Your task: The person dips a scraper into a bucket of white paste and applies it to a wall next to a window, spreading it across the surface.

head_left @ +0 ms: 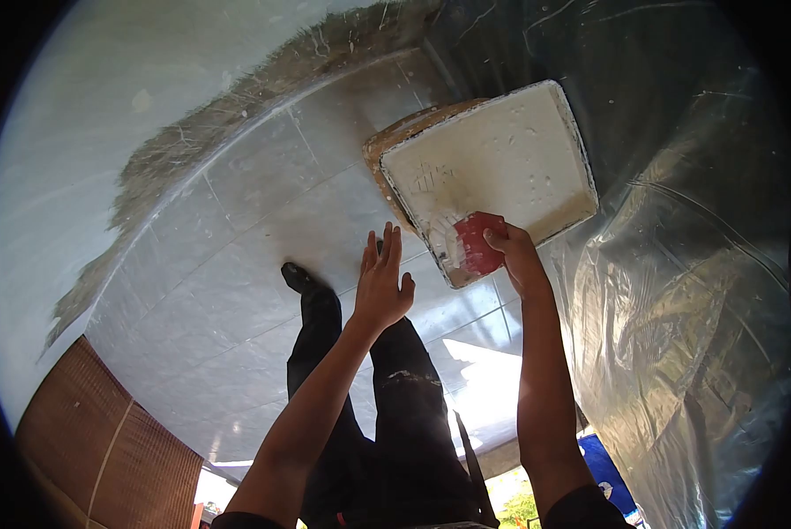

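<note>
A pale rectangular tray (519,150) with a dark, smeared rim holds a whitish liquid or paste. My right hand (517,251) grips a red flat tool (479,242) at the tray's near left corner, and the tool's left edge is coated in white. To the left of the tray my left hand (383,282) hangs in the air, fingers stretched out and thumb apart, with nothing in it. Under the tray a brown worn edge of some support (391,145) shows; the rest of the support is hidden.
Clear plastic sheeting (678,309) hangs at the right. A wall (69,176) with a rough grey lower band curves along the left. My legs and shoes stand on the tiled floor (210,273). A brown ribbed panel (104,432) is at the lower left.
</note>
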`<state>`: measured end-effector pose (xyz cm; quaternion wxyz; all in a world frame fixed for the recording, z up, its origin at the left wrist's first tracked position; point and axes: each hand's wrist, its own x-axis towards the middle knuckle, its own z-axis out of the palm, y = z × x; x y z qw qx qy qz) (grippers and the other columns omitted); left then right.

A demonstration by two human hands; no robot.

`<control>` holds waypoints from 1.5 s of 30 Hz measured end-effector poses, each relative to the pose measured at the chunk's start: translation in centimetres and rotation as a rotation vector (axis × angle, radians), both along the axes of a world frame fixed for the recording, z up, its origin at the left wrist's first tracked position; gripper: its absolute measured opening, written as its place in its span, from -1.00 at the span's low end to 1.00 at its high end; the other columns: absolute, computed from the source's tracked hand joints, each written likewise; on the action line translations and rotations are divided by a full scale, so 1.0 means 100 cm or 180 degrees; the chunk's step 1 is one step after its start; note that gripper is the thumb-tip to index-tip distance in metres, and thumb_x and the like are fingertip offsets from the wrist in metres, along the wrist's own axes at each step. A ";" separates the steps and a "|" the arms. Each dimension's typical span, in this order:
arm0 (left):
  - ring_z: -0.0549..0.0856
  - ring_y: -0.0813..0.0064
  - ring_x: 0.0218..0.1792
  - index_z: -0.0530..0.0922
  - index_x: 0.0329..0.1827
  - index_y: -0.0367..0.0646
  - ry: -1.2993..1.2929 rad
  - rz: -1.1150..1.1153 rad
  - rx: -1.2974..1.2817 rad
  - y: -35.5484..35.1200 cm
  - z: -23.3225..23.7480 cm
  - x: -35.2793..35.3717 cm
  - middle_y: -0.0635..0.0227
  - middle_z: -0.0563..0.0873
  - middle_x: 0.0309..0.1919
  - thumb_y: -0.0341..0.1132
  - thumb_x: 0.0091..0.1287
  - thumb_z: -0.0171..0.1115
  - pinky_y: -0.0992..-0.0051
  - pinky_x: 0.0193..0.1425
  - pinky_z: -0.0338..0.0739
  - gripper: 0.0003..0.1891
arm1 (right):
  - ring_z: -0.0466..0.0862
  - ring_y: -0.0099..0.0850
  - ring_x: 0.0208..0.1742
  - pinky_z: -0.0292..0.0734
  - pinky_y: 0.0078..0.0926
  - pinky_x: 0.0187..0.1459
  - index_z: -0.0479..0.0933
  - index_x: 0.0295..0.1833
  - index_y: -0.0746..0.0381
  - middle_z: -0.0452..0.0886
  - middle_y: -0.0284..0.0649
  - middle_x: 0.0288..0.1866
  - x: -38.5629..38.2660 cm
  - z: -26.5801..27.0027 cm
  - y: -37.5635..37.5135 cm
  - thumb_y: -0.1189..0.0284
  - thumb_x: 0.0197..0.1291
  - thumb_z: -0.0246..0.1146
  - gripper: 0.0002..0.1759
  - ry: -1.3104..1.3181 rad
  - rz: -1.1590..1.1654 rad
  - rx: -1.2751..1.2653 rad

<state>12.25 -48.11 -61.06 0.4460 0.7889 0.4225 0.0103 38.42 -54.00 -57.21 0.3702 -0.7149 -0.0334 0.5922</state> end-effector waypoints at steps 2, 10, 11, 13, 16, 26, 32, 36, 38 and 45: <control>0.03 -0.41 0.69 -0.02 0.76 -0.27 -0.0027 0.0061 -0.0006 0.002 0.003 -0.002 -0.16 0.13 0.71 -0.44 0.26 0.20 -0.13 0.73 0.04 -0.04 | 0.74 -0.37 0.07 0.62 -0.37 0.19 0.59 0.31 0.44 0.77 -0.10 0.08 0.004 0.003 -0.006 0.44 0.45 0.32 -0.58 0.0152 -0.0219 0.0215; 0.01 -0.43 0.68 -0.01 0.75 -0.27 -0.0351 0.0268 0.0121 0.013 0.040 -0.001 -0.16 0.14 0.71 -0.45 0.28 0.20 -0.15 0.72 0.05 -0.06 | 0.69 -0.23 0.26 0.63 -0.14 0.33 0.43 0.47 0.36 0.66 -0.09 0.30 -0.004 0.028 -0.030 0.30 0.40 0.41 -0.36 0.0912 -0.1079 0.0831; 0.00 -0.43 0.69 -0.02 0.75 -0.27 -0.0403 0.0288 0.0133 0.015 0.050 -0.001 -0.16 0.12 0.71 -0.45 0.27 0.20 -0.14 0.72 0.04 -0.05 | 0.69 -0.23 0.26 0.63 -0.14 0.33 0.43 0.47 0.36 0.66 -0.09 0.30 -0.007 0.037 -0.031 0.30 0.40 0.41 -0.36 0.0901 -0.1060 0.0891; -0.01 -0.43 0.69 -0.03 0.75 -0.28 -0.0489 0.0309 0.0229 0.020 0.075 0.002 -0.17 0.11 0.71 -0.46 0.27 0.21 -0.13 0.72 0.04 -0.05 | 0.67 -0.19 0.31 0.61 -0.07 0.37 0.37 0.50 0.37 0.63 -0.05 0.32 -0.015 0.058 -0.029 0.35 0.45 0.35 -0.38 0.1191 -0.1298 0.1253; -0.05 -0.42 0.70 -0.08 0.76 -0.29 -0.0592 0.0378 0.0267 0.026 0.119 0.002 -0.17 0.10 0.72 -0.45 0.27 0.22 -0.10 0.73 0.03 -0.01 | 0.63 -0.14 0.36 0.59 0.02 0.40 0.34 0.52 0.36 0.61 -0.05 0.34 -0.022 0.085 -0.030 0.32 0.45 0.34 -0.35 0.1273 -0.1323 0.1552; -0.06 -0.40 0.71 -0.01 0.75 -0.31 -0.0961 0.0468 0.0899 0.071 0.267 -0.042 -0.21 0.09 0.72 -0.43 0.28 0.24 -0.10 0.72 0.01 -0.05 | 0.65 -0.21 0.33 0.55 -0.05 0.41 0.44 0.46 0.29 0.66 -0.18 0.30 -0.056 0.197 0.009 0.33 0.30 0.49 -0.32 0.1210 -0.1595 0.2332; -0.09 -0.35 0.72 -0.04 0.76 -0.31 -0.1032 0.0663 0.1604 0.113 0.347 -0.072 -0.17 0.06 0.73 -0.43 0.31 0.24 -0.09 0.73 0.00 -0.04 | 0.65 -0.21 0.33 0.54 -0.07 0.42 0.46 0.44 0.27 0.66 -0.20 0.30 -0.085 0.266 0.072 0.36 0.37 0.43 -0.41 0.1147 -0.1482 0.2798; -0.13 -0.35 0.73 -0.04 0.76 -0.31 -0.1056 0.0801 0.2140 0.140 0.406 -0.100 -0.15 0.03 0.74 -0.42 0.33 0.23 -0.10 0.74 -0.02 -0.05 | 0.66 -0.22 0.32 0.55 -0.08 0.41 0.46 0.43 0.26 0.65 -0.22 0.31 -0.107 0.315 0.122 0.35 0.41 0.40 -0.45 0.1276 -0.1170 0.3213; -0.15 -0.35 0.73 -0.04 0.76 -0.32 -0.1083 0.0909 0.2390 0.155 0.437 -0.118 -0.14 0.02 0.74 -0.42 0.33 0.23 -0.10 0.74 -0.02 -0.06 | 0.67 -0.22 0.30 0.58 -0.08 0.37 0.48 0.41 0.24 0.66 -0.24 0.29 -0.124 0.349 0.149 0.31 0.40 0.43 -0.44 0.1229 -0.1027 0.3480; -0.16 -0.33 0.73 -0.03 0.75 -0.33 -0.1201 0.1430 0.3206 0.211 0.536 -0.194 -0.15 0.05 0.74 -0.41 0.39 0.15 -0.10 0.73 0.01 -0.13 | 0.64 -0.23 0.35 0.55 -0.08 0.44 0.45 0.45 0.25 0.63 -0.24 0.34 -0.182 0.445 0.236 0.33 0.41 0.41 -0.42 0.1286 -0.0651 0.3983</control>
